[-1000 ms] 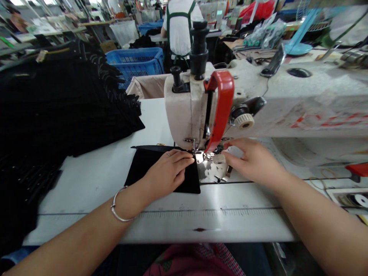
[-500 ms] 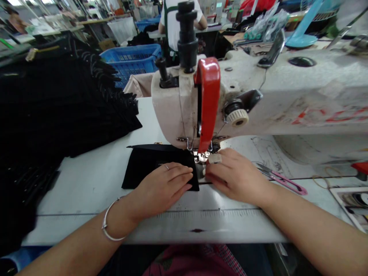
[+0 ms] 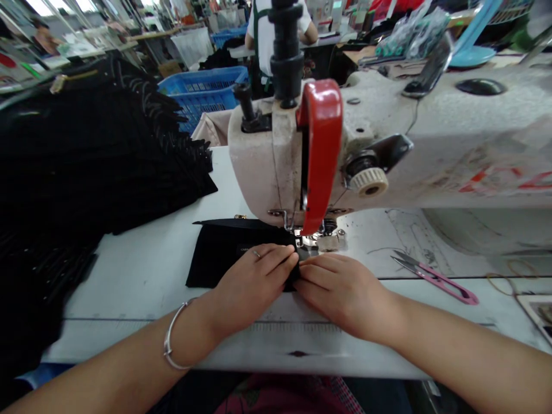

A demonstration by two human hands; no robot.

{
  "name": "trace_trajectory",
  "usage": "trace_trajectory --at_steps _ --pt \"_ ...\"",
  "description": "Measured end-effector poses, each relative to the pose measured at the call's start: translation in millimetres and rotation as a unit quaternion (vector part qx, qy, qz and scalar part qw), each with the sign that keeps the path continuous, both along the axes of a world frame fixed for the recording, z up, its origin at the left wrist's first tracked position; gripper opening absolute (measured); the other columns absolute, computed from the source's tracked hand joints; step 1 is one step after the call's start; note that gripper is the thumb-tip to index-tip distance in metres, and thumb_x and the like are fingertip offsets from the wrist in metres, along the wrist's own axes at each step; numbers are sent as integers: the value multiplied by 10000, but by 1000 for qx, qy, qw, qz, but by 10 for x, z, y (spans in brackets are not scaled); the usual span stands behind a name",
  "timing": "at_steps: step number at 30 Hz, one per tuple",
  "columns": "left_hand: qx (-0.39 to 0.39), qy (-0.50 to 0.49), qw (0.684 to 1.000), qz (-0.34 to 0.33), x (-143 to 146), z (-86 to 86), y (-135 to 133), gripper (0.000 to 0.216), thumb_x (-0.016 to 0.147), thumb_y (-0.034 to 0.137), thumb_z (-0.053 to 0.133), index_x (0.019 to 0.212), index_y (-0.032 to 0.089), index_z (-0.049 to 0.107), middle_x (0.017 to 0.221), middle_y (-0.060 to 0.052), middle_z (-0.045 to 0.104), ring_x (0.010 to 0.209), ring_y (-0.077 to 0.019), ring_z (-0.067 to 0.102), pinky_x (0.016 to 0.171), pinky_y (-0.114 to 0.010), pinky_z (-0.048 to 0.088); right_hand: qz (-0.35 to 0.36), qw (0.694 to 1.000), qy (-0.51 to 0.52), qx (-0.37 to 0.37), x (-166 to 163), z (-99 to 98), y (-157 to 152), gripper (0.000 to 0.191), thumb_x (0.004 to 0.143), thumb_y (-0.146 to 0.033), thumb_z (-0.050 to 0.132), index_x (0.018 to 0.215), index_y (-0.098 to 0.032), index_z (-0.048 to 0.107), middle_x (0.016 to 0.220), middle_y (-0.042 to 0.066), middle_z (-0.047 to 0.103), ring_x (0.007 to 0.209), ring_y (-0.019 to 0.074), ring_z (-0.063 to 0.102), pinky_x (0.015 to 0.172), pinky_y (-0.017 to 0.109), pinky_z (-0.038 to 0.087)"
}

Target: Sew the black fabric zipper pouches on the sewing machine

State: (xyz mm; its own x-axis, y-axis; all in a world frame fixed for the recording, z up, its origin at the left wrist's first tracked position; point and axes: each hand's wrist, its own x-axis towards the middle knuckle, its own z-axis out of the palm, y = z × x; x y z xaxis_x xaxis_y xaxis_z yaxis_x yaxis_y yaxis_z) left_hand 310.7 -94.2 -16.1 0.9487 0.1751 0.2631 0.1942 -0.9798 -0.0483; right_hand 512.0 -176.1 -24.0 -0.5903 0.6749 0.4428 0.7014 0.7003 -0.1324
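Note:
A flat black fabric piece with a small label lies under the needle area of the sewing machine. A strip with a gold-coloured zip pull runs along its far edge. My left hand rests on top of the fabric, fingers stretched out and lying flat toward its right edge. At that same right edge, my right hand has its fingers closed on the fabric's near corner, fingertips close to the left hand's. The presser foot sits just beyond both hands; its contact with the fabric is partly hidden.
Pink-handled thread snips lie right of my right hand. A large stack of black pieces covers the left side. Behind stand a blue basket and a seated person. A ruler strip runs along the front edge.
My right hand has come from beside the presser foot toward me and left, onto the fabric's right edge. My left hand stays on the fabric. The view has shifted slightly.

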Motion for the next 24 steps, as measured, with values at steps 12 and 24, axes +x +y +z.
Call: trace_trajectory --at_steps 12,24 --pt "-18 -2 1000 7 109 29 198 248 952 117 457 1182 89 545 1154 -102 644 1081 -238 608 920 -384 543 -42 999 -8 -4 -38 -17 46 165 946 -135 522 891 -153 677 838 52 646 831 209 599 701 351 516" --pt "-56 -67 995 -44 -44 -52 179 234 962 125 508 1182 126 585 1134 -72 667 1126 -173 603 994 -340 522 2 997 59 -56 181 55 -10 216 975 -181 476 1066 -168 672 983 62 712 927 186 642 797 348 521"
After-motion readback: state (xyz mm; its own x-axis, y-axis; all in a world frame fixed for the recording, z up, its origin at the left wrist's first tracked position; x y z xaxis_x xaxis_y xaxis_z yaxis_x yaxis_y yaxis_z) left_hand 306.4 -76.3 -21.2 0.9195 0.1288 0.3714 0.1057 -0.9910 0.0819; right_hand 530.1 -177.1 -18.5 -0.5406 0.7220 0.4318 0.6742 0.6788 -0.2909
